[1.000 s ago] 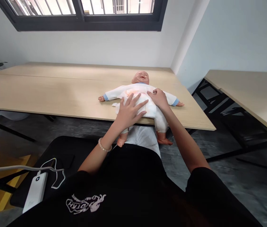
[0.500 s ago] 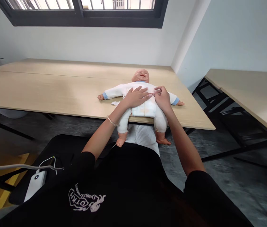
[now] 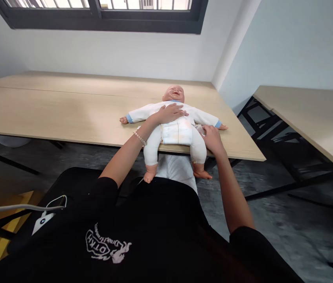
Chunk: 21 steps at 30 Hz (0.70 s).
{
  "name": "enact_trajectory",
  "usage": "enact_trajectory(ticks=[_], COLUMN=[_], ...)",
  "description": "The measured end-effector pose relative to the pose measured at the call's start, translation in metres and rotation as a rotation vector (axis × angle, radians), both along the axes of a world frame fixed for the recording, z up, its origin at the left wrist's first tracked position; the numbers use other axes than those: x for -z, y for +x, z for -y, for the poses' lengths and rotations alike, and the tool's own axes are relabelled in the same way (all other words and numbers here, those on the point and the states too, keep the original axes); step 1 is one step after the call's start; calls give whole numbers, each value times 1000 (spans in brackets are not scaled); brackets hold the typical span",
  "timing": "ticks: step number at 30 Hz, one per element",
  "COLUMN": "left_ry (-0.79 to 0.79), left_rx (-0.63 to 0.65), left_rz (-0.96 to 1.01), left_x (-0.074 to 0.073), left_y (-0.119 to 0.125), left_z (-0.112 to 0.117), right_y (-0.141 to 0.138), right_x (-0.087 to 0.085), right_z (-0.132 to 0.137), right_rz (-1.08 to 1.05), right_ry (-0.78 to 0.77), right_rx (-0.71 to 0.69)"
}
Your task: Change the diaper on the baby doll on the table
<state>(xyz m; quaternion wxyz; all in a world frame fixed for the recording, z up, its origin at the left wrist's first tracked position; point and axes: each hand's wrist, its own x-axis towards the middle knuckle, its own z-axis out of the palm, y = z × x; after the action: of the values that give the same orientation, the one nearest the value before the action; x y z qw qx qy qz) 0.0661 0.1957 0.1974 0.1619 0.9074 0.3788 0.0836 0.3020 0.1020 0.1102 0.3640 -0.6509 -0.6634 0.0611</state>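
A baby doll [image 3: 206, 117] in a white top with blue cuffs lies on its back at the table's front edge, legs hanging over. Between its legs a white printed diaper [image 3: 177, 133] covers the front up to the belly. My left hand [image 3: 170, 113] rests flat across the doll's belly at the diaper's upper edge, fingers stretched out. Beside the doll's hip on the right, my right hand [image 3: 212, 138] has its fingers bent onto the diaper's whitish side wing [image 3: 199, 129]. The fingertips are partly hidden there. Another bit of the diaper's wing shows under my left forearm.
The doll lies on a long light wooden table [image 3: 74, 114] against the wall below a window [image 3: 101, 19]. A second table [image 3: 308, 118] stands to the right across a gap. At lower left, a black chair [image 3: 74, 184] holds a white power bank [image 3: 41, 223] with a cable.
My right hand has moved from the doll's chest down and right to the diaper's side wing. My left hand stays on the belly, and more of the diaper's front shows.
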Motion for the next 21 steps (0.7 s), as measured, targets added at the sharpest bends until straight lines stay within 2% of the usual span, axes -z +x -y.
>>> enact_trajectory(ticks=[5,8,12,18,21], left_ry=[-17,-20,-25,-36,-44], left_rx=[-16,-2,-15,-20,-26], left_rz=[0,6,14,-9,-4], left_x=[2,3,1,-4,-7], left_y=[-1,-1,-1,-1,-1], left_z=[0,-1,2,6,10], right_y=[-8,-9,-2,15,17], right_x=[-6,-9,-10,-10,-15], right_z=[1,4,6,11,7], right_rz=[-243,-460,-772,-936,-1070], right_ry=[-15,11,-69,-6,25], right_rx=[-160,-133,-109,-141,-102])
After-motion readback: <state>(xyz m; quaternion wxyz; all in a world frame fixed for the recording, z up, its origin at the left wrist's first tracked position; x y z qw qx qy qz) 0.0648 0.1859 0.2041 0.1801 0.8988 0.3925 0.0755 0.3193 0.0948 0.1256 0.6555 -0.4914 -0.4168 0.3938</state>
